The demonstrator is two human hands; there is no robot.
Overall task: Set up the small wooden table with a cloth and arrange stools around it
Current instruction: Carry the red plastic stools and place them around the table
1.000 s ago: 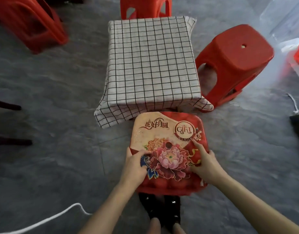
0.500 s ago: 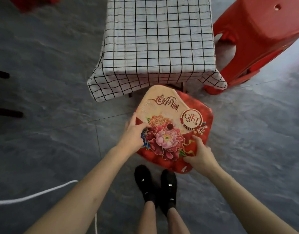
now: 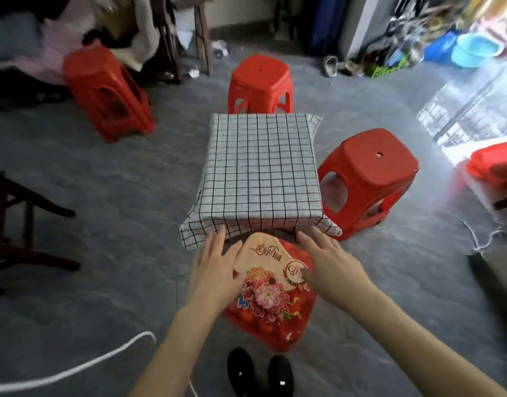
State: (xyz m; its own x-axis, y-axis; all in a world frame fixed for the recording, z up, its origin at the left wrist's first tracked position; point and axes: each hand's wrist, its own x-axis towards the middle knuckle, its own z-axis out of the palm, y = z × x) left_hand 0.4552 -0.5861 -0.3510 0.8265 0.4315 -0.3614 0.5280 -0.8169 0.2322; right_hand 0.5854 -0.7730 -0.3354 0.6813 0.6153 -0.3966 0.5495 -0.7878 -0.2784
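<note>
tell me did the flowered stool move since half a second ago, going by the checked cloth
Cannot tell for sure. The flowered stool sits at the near edge of the checked cloth as before; the camera rose. Both hands, left and right, have let go.

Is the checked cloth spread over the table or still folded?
Spread: the checked cloth lies flat across the whole top, its edges and corners hanging down the sides.

Bare forearms (image 3: 172, 348); seemingly black shoes (image 3: 259, 373)

White cloth (image 3: 261, 167) with black grid, red stools (image 3: 367, 179), red floral-printed stool top (image 3: 271, 296), grey floor (image 3: 117, 196)
</note>
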